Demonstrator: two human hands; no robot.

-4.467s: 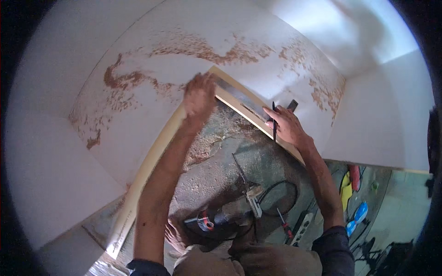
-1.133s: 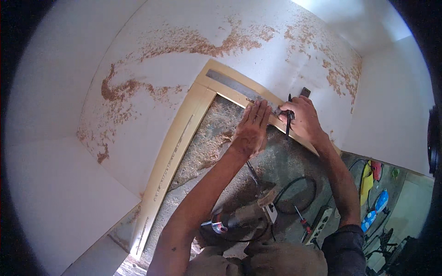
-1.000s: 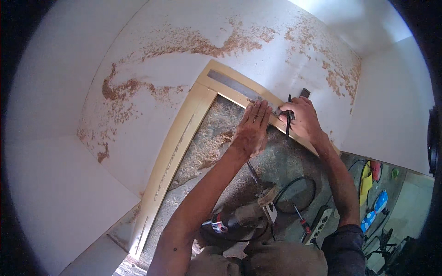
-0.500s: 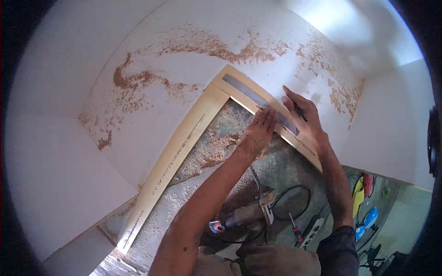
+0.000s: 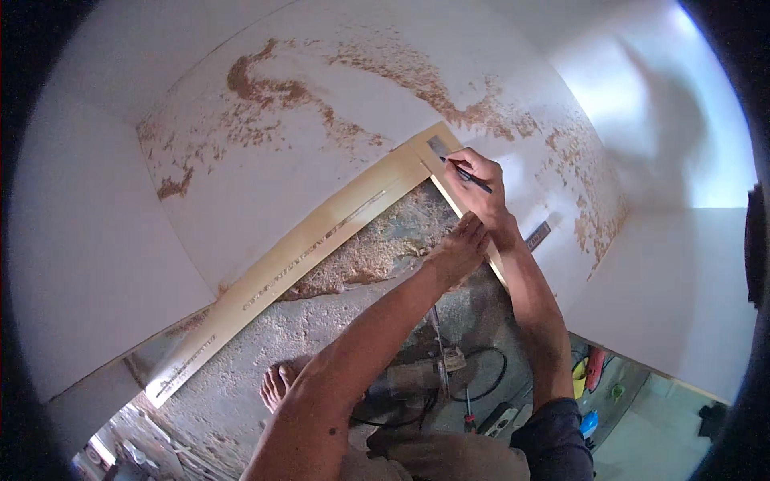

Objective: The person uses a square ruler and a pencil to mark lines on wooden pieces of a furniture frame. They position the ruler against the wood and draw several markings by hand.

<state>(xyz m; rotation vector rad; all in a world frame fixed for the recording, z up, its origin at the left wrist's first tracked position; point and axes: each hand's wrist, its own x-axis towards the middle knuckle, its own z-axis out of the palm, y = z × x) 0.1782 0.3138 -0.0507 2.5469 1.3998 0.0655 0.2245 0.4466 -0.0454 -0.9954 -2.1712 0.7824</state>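
Observation:
Two pale wooden boards meet at a corner, with the long board (image 5: 297,228) running down to the left. Along the short board lies a flat grey metal strip, like a ruler (image 5: 437,146), mostly covered by my hands. My right hand (image 5: 479,188) is closed round a dark pen (image 5: 473,179), its tip at the strip near the corner. Just below it, my left hand (image 5: 464,248) presses with closed fingers on the short board (image 5: 495,260); what lies under its fingertips is partly hidden. Beyond my right forearm a grey metal end (image 5: 539,235) sticks out; whether it belongs to the strip is unclear.
Sawdust (image 5: 273,88) is scattered over the white panel (image 5: 321,168) around the boards. A red-handled screwdriver (image 5: 470,418), a power strip (image 5: 499,418) and a black cable (image 5: 504,373) lie on the rough floor. My foot (image 5: 277,385) rests at the lower left.
My right hand, with the pen, has moved from the outer edge of the short board up toward the corner. The view has turned, and the boards appear shifted and rotated.

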